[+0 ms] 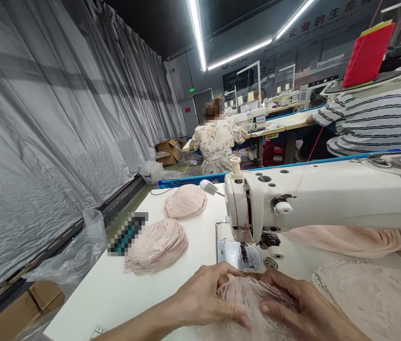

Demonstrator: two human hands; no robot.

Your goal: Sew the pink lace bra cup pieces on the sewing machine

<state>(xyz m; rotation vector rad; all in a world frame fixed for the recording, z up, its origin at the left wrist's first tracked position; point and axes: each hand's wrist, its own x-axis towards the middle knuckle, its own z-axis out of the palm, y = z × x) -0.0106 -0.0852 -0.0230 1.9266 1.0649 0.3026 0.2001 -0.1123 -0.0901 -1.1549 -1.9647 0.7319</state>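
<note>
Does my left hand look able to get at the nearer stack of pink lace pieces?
Probably yes: only bare white tabletop lies between the left hand and that stack, though the hand presses a lace piece.

Your left hand (204, 296) and right hand (300, 308) press pink lace (243, 293) at six o'clock, below the sewing machine (293, 203) on the worktop (115, 289).
</note>
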